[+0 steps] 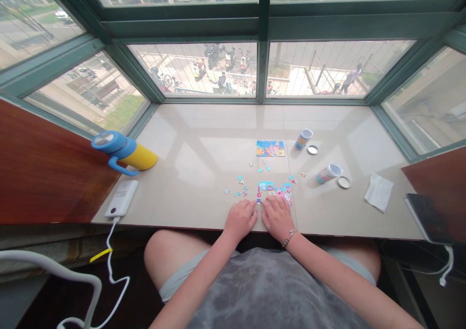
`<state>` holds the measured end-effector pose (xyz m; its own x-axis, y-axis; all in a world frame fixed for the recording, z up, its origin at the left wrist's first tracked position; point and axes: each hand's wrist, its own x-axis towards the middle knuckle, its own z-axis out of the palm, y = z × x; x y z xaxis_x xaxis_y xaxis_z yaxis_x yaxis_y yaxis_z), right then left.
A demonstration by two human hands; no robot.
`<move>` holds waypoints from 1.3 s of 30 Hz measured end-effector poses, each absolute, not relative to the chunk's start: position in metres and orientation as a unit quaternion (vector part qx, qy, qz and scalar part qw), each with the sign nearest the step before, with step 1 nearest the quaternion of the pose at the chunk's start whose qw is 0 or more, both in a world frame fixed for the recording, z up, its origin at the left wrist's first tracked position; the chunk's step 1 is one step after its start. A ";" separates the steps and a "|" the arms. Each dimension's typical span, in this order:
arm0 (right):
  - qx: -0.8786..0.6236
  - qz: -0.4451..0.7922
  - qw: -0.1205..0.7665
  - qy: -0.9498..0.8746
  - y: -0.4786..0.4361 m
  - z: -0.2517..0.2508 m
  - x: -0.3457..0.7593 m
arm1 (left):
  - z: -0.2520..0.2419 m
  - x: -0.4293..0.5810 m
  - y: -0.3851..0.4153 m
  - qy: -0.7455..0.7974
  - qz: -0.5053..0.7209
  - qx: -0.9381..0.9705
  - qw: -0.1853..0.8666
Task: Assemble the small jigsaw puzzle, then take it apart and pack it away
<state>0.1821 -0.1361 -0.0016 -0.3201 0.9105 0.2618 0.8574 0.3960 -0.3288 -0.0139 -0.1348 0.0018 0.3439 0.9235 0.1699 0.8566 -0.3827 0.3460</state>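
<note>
A partly assembled jigsaw puzzle with colourful cartoon figures lies near the table's front edge. At its left side stands out a narrow red, blue and white strip, which looks like part of the puzzle. My left hand rests on the table just below and left of this strip, fingers stretched forward. My right hand, with a bracelet at the wrist, lies with fingers extended at the puzzle's lower edge and covers part of it. Loose puzzle pieces are scattered left of and above the puzzle.
A finished-looking picture lies farther back. Two small cans with separate lids stand to the right, near a tissue and a dark device. At left are a yellow-blue bottle and a cabled power bank.
</note>
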 end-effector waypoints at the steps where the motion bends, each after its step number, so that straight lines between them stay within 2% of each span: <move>1: -0.545 0.063 0.205 -0.811 -0.136 -0.001 0.182 | 0.002 -0.014 -0.135 0.546 0.170 0.814 0.097; 39: -0.540 0.064 0.197 -0.816 -0.134 -0.006 0.184 | 0.007 -0.012 -0.133 0.542 0.150 0.821 0.094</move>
<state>0.1839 -0.1342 -0.0058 -0.3396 0.9062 0.2517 0.8556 0.4088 -0.3174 -0.0119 -0.1327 0.0071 0.3668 0.9191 0.1442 0.8627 -0.3940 0.3170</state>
